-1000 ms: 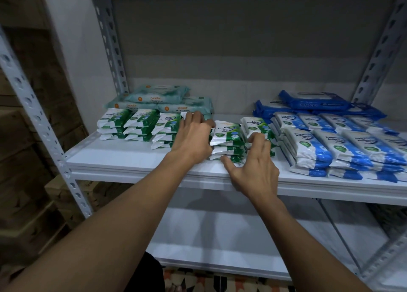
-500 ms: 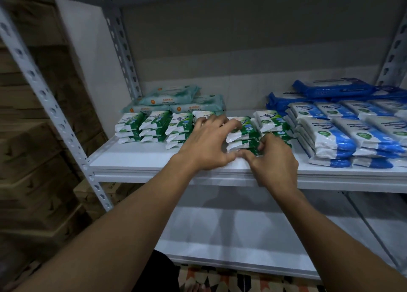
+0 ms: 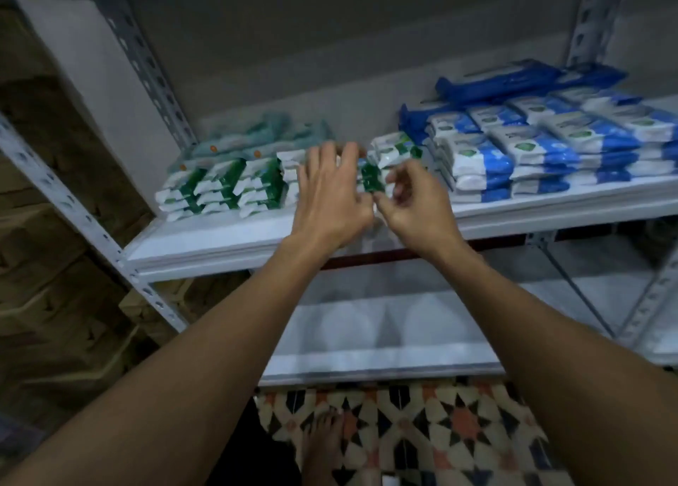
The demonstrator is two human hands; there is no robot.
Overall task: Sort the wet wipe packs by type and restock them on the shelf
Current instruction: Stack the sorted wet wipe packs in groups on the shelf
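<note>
On the white upper shelf point(image 3: 220, 236) stand rows of green-and-white wet wipe packs point(image 3: 220, 188) at the left. My left hand point(image 3: 330, 195) lies with straight fingers over the left side and top of one green stack point(image 3: 371, 179). My right hand point(image 3: 414, 199) has curled fingers at that stack's right front corner, its thumb low and touching my left thumb. Another green stack point(image 3: 394, 151) sits just behind. Blue-and-white packs point(image 3: 532, 151) fill the right side. Pale teal packs point(image 3: 264, 137) lie at the back left. The frame is blurred.
Dark blue large packs point(image 3: 513, 78) lie behind the blue stacks. Slotted grey uprights point(image 3: 146, 67) frame the shelf. A lower white shelf point(image 3: 385, 338) sits below. Brown cartons point(image 3: 47, 228) are stacked at the left. My bare foot point(image 3: 326, 445) stands on patterned floor tiles.
The view has tilted down and shifted left. My left hand moved over the middle green stack and my right hand's fingers curled in against that stack's front.
</note>
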